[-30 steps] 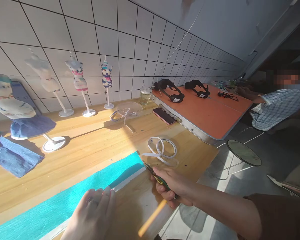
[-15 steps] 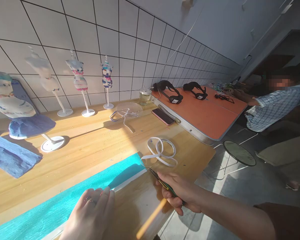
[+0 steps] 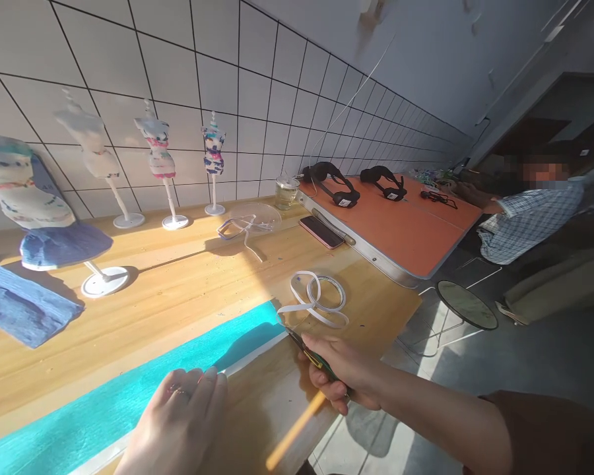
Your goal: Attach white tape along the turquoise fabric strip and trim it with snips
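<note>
A long strip of turquoise crepe paper (image 3: 129, 389) lies on the wooden table, with a white tape-like band (image 3: 250, 355) along its near edge. My left hand (image 3: 178, 415) rests palm down on that edge, fingers close together and laid over the paper. Small snips (image 3: 317, 359) with a green-and-yellow handle and dark pointed blades are gripped in my right hand (image 3: 339, 373). Their tips point at the far end of the band; whether they touch it I cannot tell. Just beyond lie a tape roll (image 3: 344, 295) and a loose curled white strip (image 3: 297, 308).
Several small dress forms (image 3: 214, 158) stand along the tiled wall. Folded blue paper (image 3: 30, 307) lies at left. A clear round lid (image 3: 264, 216), a glass cup (image 3: 287, 192) and a phone (image 3: 321, 232) sit farther back. Headphones (image 3: 344, 191) rest on an orange table (image 3: 400, 231), where a person (image 3: 529, 214) sits.
My right hand with the snips has shifted slightly left and up, nearer the band's far end. The left hand stays on the paper. The view has turned a little.
</note>
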{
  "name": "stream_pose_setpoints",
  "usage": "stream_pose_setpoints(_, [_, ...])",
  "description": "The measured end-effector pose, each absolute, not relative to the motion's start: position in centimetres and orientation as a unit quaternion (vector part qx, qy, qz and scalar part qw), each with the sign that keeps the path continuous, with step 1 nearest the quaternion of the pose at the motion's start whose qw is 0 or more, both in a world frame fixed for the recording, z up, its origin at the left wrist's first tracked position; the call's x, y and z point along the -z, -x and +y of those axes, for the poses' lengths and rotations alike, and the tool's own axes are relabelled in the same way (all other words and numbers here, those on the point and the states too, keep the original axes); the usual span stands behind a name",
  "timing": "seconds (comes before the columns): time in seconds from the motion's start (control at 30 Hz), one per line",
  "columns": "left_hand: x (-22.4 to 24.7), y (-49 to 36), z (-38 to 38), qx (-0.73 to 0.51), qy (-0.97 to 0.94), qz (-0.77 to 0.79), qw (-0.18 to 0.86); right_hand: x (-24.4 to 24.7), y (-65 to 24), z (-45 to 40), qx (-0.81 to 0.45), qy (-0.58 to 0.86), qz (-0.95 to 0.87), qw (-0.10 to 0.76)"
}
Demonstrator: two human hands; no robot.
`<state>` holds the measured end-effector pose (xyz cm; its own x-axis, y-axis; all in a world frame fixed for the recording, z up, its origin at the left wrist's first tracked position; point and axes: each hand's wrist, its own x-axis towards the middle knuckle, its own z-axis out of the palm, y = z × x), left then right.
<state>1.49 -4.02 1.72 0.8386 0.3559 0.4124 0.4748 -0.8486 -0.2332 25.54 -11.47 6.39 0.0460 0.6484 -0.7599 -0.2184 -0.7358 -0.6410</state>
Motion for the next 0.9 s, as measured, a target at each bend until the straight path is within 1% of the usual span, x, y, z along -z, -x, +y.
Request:
stream_pose_setpoints(0.2, [-2.4,-1.4,-4.0,0.146,0.947,-0.193,0.213,-6.4,-25.4,-11.5,-0.66,0.656,-0.177,0.322])
stream_pose_setpoints(0.43, [-3.0,-1.7,-4.2,0.104,0.951,-0.203,0.211,-6.2,-25.2,-11.5,-0.649,0.669,-0.189,0.31])
stream_pose_setpoints(0.77, [-2.6,-1.7,-4.2,0.109,0.949,-0.214,0.203,-5.7,-25.1,-11.6,-0.647,0.667,-0.173,0.327])
stream_pose_setpoints(0.9, [-1.7,-1.6,-4.1,0.143,0.949,-0.223,0.171,-5.9,-25.3,-12.0,-0.662,0.652,-0.156,0.335])
